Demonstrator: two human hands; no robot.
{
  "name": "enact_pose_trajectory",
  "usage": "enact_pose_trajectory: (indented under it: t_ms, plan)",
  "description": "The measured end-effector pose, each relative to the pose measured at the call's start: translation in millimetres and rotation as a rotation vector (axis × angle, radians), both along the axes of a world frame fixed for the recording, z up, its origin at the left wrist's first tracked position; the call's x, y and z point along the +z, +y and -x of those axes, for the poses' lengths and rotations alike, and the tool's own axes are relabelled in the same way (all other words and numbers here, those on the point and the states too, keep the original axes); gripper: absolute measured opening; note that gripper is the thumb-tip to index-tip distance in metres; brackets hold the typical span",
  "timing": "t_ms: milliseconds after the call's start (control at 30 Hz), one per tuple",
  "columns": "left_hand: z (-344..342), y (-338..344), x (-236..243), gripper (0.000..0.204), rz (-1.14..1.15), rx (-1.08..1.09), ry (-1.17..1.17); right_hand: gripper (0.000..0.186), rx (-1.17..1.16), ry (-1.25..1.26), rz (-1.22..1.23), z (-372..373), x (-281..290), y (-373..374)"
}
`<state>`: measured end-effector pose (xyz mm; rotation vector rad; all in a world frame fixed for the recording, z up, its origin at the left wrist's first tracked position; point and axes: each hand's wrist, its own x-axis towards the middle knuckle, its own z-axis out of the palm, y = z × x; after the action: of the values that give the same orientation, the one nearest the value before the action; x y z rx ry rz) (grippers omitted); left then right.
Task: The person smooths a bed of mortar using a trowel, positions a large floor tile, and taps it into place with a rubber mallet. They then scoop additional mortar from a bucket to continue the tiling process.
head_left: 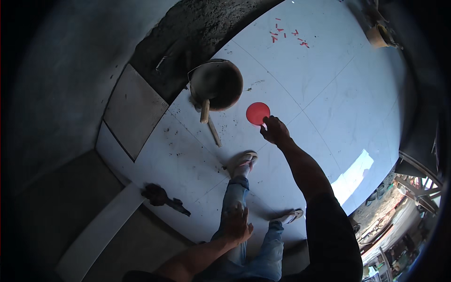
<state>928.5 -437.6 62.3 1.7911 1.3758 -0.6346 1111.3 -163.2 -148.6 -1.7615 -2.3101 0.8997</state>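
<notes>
My right hand is stretched forward over the floor, its fingers closed on the near rim of a round red plastic dish or tub. Whether it is deep or flat I cannot tell. On my bent leg, near the knee, lies my left hand, fingers laid out flat with nothing in them. Left of the red piece stands a dirty bucket with a wire handle and a dark inside. A tool's wooden handle sticks out over its near rim, and a wooden stick lies beside it.
Large white tiles cover the floor. Several small red pieces are scattered at the far end. A yellowish container stands far right. At left lie a loose tile, bare dark ground and a dark dirty object.
</notes>
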Motion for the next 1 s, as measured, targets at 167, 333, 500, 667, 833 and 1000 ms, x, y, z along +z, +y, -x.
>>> enact_pose_trajectory:
  t_ms: [167,333,500,667,833,1000]
  plan:
    - [17,-2,0,0.073,0.019,0.084,0.022,0.041,0.046,-0.027,0.409,110,16,106]
    - [24,-5,-3,0.074,0.060,0.075,-0.011,0.041,-0.275,0.458,0.909,123,9,152]
    - [25,-22,-4,0.074,0.059,0.068,-0.013,0.025,-0.551,1.171,1.321,132,27,126]
    - [31,-48,-3,0.074,0.000,-0.005,0.017,0.026,-0.542,1.855,1.409,137,70,44]
    - [34,-78,-9,0.072,-0.063,-0.191,0.074,0.019,-0.791,0.695,-0.053,71,95,-154]
    - [19,-127,-12,0.064,-0.099,-0.483,0.069,0.028,-1.428,0.150,0.230,-43,91,-492]
